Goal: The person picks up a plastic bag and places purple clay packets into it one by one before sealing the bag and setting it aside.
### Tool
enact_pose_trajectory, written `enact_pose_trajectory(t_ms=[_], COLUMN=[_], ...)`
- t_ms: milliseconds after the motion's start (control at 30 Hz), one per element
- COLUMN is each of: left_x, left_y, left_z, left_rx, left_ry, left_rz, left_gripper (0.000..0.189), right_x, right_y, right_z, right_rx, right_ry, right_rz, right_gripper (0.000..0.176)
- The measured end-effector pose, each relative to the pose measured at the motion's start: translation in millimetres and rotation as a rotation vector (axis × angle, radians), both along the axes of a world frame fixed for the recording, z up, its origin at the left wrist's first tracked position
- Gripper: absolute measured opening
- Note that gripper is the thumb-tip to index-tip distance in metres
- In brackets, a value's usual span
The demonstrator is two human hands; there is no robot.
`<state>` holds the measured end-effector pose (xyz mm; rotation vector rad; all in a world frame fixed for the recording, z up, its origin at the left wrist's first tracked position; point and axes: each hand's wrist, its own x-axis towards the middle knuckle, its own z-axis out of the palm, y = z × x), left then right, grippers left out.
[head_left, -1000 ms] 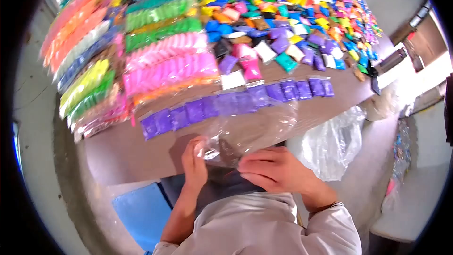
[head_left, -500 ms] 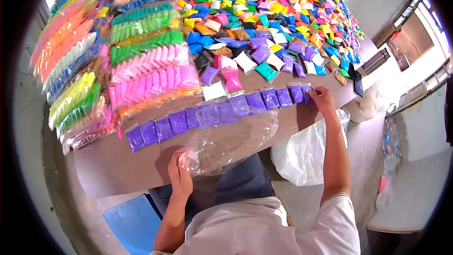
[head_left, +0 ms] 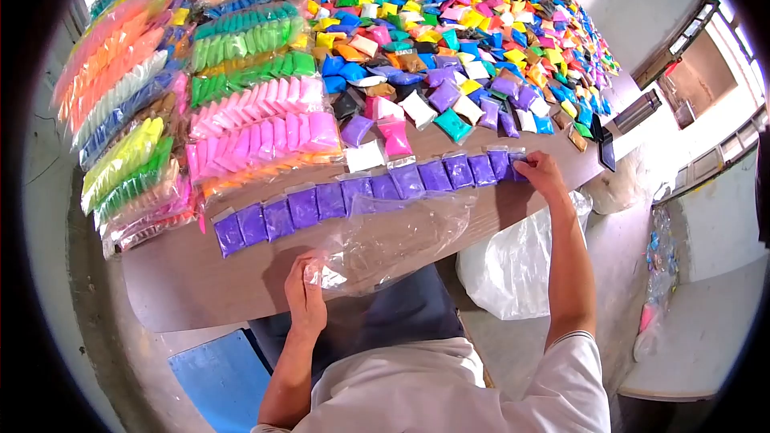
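A row of small purple packets (head_left: 303,207) lies across the table, curving up toward the right. My right hand (head_left: 543,174) is closed at the row's right end, thumb and fingers on the last purple packet (head_left: 517,167), which partly overlaps its neighbour. In my left hand (head_left: 305,293), near the table's front edge, the fingers pinch the corner of a clear plastic bag (head_left: 393,244). The bag spreads to the right, just below the middle of the row. Behind the row lie a white packet (head_left: 365,156) and a pink packet (head_left: 394,138).
Bagged stacks of coloured packets (head_left: 257,136) fill the table's left side. A large heap of loose mixed packets (head_left: 449,16) covers the back. A dark phone-like device (head_left: 607,151) stands at the right edge. Below hangs a big translucent bag (head_left: 509,265).
The clear bag's upper edge has dropped off the middle packets toward me. My right hand has shifted slightly left, with the end packet closer to its neighbour. My left hand stays nearly still.
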<state>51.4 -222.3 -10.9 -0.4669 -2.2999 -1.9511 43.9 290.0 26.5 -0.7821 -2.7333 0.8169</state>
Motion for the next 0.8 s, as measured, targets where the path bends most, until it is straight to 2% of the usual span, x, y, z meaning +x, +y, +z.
enact_pose_trajectory(t_ms=[100, 167, 200, 267, 300, 367, 500, 567, 600, 667, 700, 767, 800], left_x=[1.4, 1.8, 1.7, 1.3, 1.8, 1.3, 0.8, 0.6, 0.7, 1.7, 1.7, 0.6, 0.6], left_y=[4.4, 2.4, 1.7, 2.4, 1.9, 0.6, 0.6, 0.7, 1.1, 2.0, 1.9, 1.4, 1.2], left_z=[9.5, 8.1, 7.1, 5.3, 4.4, 2.4, 2.7, 4.5, 5.2, 6.5, 6.7, -0.7, -3.1], left_rx=[-0.023, -0.022, -0.025, -0.020, -0.020, -0.016, -0.035, -0.038, -0.038, -0.030, -0.019, -0.002, 0.016], left_ry=[0.055, 0.021, -0.014, -0.001, 0.011, -0.008, -0.031, -0.029, -0.025, -0.042, -0.055, -0.056, -0.059], left_rz=[0.030, 0.024, 0.018, 0.021, 0.023, 0.017, 0.019, 0.022, 0.025, 0.027, 0.027, 0.028, 0.026], left_gripper=[0.031, 0.032, 0.032, 0.032, 0.033, 0.033, 0.035, 0.035, 0.036, 0.034, 0.032, 0.036, 0.039], right_x=[-0.8, 1.4, 2.9, 9.0, 10.5, 8.5, -4.7, -11.0, -12.4, -15.0, -16.2, -13.8, -13.1], right_y=[16.5, 28.0, 27.8, 28.2, 21.9, 4.1, -0.6, -1.1, -2.1, -9.3, -15.1, -26.7, -28.2], right_z=[-6.2, -5.9, 0.1, 12.5, 16.5, 20.2, 5.6, 3.0, 1.8, 1.5, 1.8, 1.5, -1.8], right_rx=[0.042, -0.163, -0.160, -0.458, -0.459, -0.722, -0.735, -0.555, -0.557, -0.330, -0.331, -0.161, -0.161], right_ry=[-0.099, -0.099, -0.099, 0.009, 0.005, 0.140, 0.094, -0.044, -0.046, -0.062, -0.062, 0.112, 0.111], right_rz=[0.005, 0.017, 0.017, 0.016, 0.016, -0.049, -0.003, 0.138, 0.140, 0.132, 0.136, 0.105, 0.105], right_gripper=[0.033, 0.028, 0.028, 0.023, 0.023, 0.020, 0.019, 0.022, 0.022, 0.027, 0.027, 0.030, 0.030])
